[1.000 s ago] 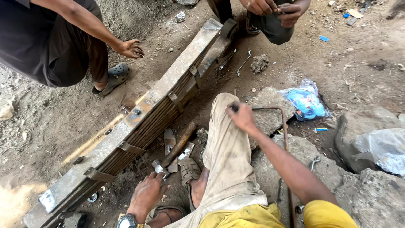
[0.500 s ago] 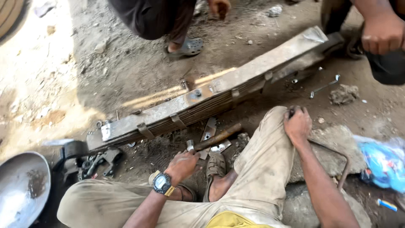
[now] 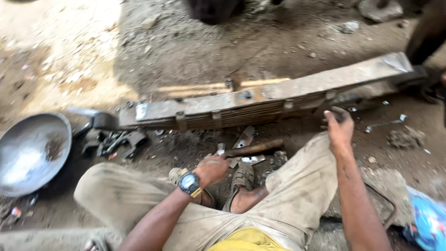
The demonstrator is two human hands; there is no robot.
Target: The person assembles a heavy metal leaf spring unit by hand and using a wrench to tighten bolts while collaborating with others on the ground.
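Observation:
I sit on dirt ground with my knees spread. A long rusty leaf spring pack [image 3: 260, 104] lies across in front of me. My left hand [image 3: 211, 168], with a wristwatch, is curled low beside my sandalled foot [image 3: 241, 179], right by the metal head end of a wooden-handled hammer [image 3: 253, 148]; I cannot make out what it grips. My right hand [image 3: 339, 129] rests on my right knee, with its fingers closed round a small dark metal piece [image 3: 340, 111] close to the spring pack.
A dented metal bowl [image 3: 32, 153] lies at the left, with dark metal clamps [image 3: 116, 140] beside it. A wrench [image 3: 384, 123] lies to the right. A blue plastic bag [image 3: 429, 223] and a bent rod [image 3: 388, 200] are at the lower right. Other people's legs [image 3: 425, 32] stand beyond the spring.
My view has swung left, bringing the bowl in. My left hand has moved up beside the hammer's head. My right hand has stayed on my knee.

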